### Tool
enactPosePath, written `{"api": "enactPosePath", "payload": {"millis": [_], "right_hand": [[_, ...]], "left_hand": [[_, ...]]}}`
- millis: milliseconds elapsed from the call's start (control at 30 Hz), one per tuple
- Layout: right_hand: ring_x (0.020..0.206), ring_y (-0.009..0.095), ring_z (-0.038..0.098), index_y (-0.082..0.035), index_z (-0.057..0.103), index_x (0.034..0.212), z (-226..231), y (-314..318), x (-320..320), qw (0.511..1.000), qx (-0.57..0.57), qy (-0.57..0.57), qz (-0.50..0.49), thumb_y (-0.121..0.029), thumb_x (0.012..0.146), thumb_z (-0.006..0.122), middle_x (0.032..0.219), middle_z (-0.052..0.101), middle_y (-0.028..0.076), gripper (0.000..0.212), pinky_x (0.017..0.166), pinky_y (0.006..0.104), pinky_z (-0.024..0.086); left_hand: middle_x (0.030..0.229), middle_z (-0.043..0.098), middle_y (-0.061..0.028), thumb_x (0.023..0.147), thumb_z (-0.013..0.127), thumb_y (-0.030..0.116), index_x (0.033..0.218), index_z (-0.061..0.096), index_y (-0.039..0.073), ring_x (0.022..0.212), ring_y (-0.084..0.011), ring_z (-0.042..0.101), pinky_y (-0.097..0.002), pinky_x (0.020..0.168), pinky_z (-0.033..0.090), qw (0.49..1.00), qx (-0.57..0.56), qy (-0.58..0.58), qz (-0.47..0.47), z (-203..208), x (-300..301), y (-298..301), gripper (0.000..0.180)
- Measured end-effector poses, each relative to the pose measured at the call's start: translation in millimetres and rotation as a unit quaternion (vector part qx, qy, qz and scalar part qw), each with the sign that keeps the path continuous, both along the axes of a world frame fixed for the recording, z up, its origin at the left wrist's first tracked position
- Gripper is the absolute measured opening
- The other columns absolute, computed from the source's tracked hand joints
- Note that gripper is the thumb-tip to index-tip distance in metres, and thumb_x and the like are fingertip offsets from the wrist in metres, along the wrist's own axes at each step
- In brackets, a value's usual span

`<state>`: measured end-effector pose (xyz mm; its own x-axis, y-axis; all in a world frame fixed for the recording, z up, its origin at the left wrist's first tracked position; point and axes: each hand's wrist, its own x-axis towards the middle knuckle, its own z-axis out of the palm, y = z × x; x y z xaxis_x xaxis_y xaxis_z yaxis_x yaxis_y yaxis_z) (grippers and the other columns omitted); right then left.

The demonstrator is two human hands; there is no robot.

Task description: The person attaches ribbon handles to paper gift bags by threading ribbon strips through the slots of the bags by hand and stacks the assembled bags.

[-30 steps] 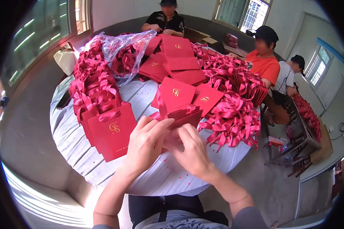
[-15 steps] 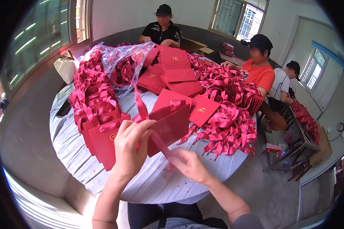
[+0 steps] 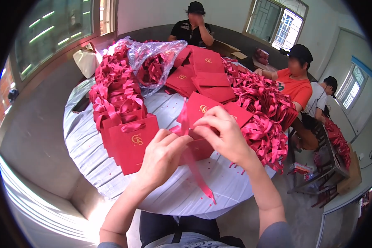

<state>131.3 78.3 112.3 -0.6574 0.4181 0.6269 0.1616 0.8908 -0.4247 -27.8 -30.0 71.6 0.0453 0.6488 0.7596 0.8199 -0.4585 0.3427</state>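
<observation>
My left hand (image 3: 163,155) is closed in a pinch on a pink-red ribbon (image 3: 197,175). One loose end of the ribbon hangs down over the table toward me. Close beside it, my right hand (image 3: 227,134) also pinches the ribbon, thumb against fingertips. Beneath and between both hands is a red paper gift bag (image 3: 202,149), mostly covered by them. To the left of my left hand stands a row of red gift bags, the nearest bag (image 3: 132,142) showing a gold emblem and a ribbon handle. A flat red bag (image 3: 200,108) lies just beyond my right hand.
A white cloth (image 3: 87,140) covers the round table. Clear plastic wrap (image 3: 159,84), stacked flat bags (image 3: 213,84) and a heap of ribboned bags (image 3: 262,99) fill the far side. Co-workers sit across and at the right. A dark phone-like object (image 3: 82,103) lies at left.
My right hand has gone from pulling the ribbon low at the right to pinching it up beside my left hand. The ribbon end now hangs free. The person across has raised a hand.
</observation>
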Motion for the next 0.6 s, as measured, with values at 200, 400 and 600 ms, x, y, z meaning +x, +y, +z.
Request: {"api": "enactPosePath", "payload": {"millis": [200, 400, 600], "right_hand": [[0.072, 0.021, 0.059, 0.003, 0.063, 0.081, -2.8, -4.4, -25.4, 0.986, -0.164, -0.018, 0.011, -0.018, 0.079, 0.071, 0.081, 0.059, 0.010, 0.023, 0.063, 0.0325, 0.046], [0.064, 0.017, 0.057, 0.005, 0.060, 0.080, -7.5, -9.0, -40.3, 0.984, -0.142, 0.085, 0.062, -0.007, 0.079, 0.069, 0.075, 0.059, 0.011, 0.014, 0.058, 0.0300, 0.046], [0.067, 0.008, 0.055, 0.005, 0.059, 0.081, -6.8, -4.3, -49.2, 0.988, -0.122, 0.097, 0.009, 0.000, 0.080, 0.068, 0.073, 0.059, 0.005, 0.010, 0.058, 0.0238, 0.045]], "left_hand": [[0.078, 0.059, -0.0088, 0.064, 0.063, -0.003, 0.098, 0.064, 0.004, 0.075, -0.0268, 0.054, -0.0342, 0.068, 0.048, 1.000, 0.023, 0.012, 0.005, -4.8, 0.5, -2.4, 0.034], [0.081, 0.059, -0.0084, 0.074, 0.065, -0.003, 0.099, 0.065, 0.004, 0.077, -0.0266, 0.052, -0.0353, 0.068, 0.046, 1.000, -0.001, 0.013, -0.012, -5.8, -3.6, -1.6, 0.026], [0.076, 0.057, -0.0065, 0.066, 0.060, 0.001, 0.097, 0.063, 0.007, 0.079, -0.0247, 0.054, -0.0338, 0.068, 0.049, 0.999, -0.011, 0.047, 0.017, -5.6, -2.1, -2.2, 0.032]]}}
